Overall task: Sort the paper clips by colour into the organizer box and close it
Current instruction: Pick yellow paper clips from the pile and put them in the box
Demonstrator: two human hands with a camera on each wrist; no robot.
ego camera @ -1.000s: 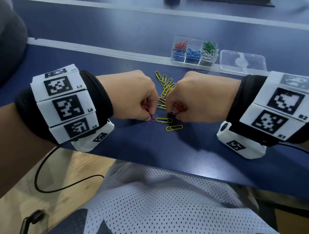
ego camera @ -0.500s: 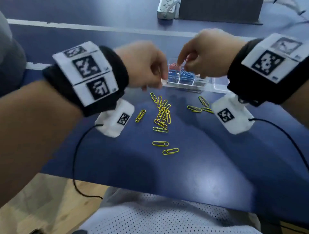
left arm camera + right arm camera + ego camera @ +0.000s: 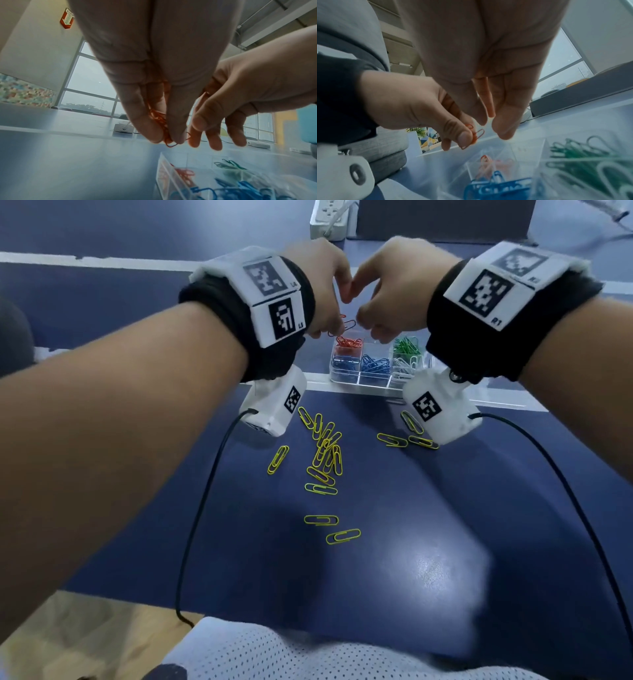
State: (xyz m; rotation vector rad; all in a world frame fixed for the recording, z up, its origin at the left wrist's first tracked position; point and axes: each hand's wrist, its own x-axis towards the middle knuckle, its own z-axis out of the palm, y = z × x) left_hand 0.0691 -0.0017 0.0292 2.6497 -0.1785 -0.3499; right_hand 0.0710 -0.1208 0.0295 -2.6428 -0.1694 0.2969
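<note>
A clear organizer box [image 3: 363, 381] sits on the blue table, with red clips [image 3: 348, 342], blue clips [image 3: 375, 365], green clips [image 3: 406, 344] and white clips in separate compartments. My left hand [image 3: 334, 332] hovers just over the red compartment and pinches a small bunch of red clips [image 3: 160, 121] between thumb and fingers; one red clip [image 3: 478, 133] pokes out toward the right hand. My right hand [image 3: 371, 330] hangs beside it over the box [image 3: 471, 169], fingers straight down, holding nothing that I can see. Several yellow clips [image 3: 325, 453] lie loose on the table nearer me.
More yellow clips [image 3: 392, 440] lie under my right wrist camera. A white power strip [image 3: 329, 217] and a dark block [image 3: 442, 220] stand at the back. Black cables [image 3: 195, 525] trail from both wrists to the table's near edge.
Both hands left the yellow pile near me and moved up and away to above the box. The left one still pinches red clips; the right one's fingers have straightened.
</note>
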